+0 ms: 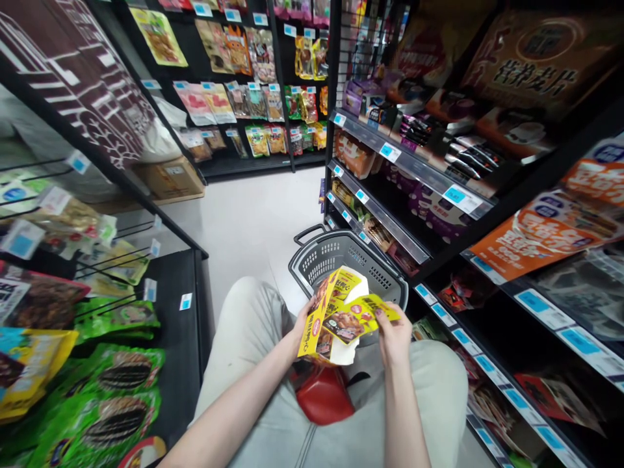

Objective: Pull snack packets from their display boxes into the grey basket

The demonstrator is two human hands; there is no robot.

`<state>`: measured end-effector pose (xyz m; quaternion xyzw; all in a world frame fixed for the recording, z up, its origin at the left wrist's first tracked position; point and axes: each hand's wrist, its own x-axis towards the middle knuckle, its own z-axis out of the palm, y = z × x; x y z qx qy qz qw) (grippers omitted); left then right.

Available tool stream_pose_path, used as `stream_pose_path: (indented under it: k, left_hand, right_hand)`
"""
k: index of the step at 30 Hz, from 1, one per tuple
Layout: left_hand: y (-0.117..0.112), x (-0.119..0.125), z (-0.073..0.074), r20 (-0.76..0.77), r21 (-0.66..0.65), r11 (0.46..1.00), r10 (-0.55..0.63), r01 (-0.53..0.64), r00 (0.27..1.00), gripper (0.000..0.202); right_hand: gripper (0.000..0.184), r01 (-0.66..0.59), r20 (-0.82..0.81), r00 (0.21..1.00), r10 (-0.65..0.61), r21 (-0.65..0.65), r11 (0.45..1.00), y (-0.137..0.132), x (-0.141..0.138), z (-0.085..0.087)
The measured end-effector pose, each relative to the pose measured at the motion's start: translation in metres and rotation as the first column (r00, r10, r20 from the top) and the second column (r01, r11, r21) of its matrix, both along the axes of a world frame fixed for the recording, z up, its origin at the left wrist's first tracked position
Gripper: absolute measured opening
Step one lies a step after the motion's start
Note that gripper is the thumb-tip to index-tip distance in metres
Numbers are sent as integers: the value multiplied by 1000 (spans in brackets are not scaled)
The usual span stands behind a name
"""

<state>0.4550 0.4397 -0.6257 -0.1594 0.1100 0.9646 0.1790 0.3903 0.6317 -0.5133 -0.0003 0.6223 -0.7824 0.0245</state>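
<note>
A yellow snack box (314,328) with red and brown food pictures is tilted over my lap, its front torn and white cardboard edges showing. My left hand (301,328) closes around the box's left side. My right hand (394,331) pinches the right end of a yellow printed cardboard flap (358,315) that stands away from the box. Whether the flap is still joined to the box cannot be made out. Just beyond the box stands a grey shopping basket (312,250), its nearer part covered by the box. Below the box, a red pouch (324,396) lies between my thighs.
Shelves with price tags (458,195) rise close on the right, holding orange packets (550,224). To the left, a black shelf (178,325) stands beside green seed bags (124,377). Bagged snacks (238,49) hang ahead, and a cardboard box (173,179) sits by the left rack.
</note>
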Motion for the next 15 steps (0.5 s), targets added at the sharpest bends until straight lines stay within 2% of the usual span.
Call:
stream_pose_path:
  k: [1,3,9,15]
  left_hand:
    - [1,0,2,18,-13,1000,5,-5,1000,62]
    - [2,1,3,45,-20,1000,9,-8,999,64]
    - [1,1,-1,10,61,998,-33,33,999,64]
    - [-2,0,-9,-23,70,996,-47,49,999,61]
  right_hand:
    - [31,108,44,993,-106,-69,992,-2,0,-1]
    - [39,218,119,972,-201,-147,965,-4,0,-3]
    - [45,282,243,940,-239,-166,945,-2,-1,-2]
    - [46,269,310,929,-201,-197,943,-2,0,0]
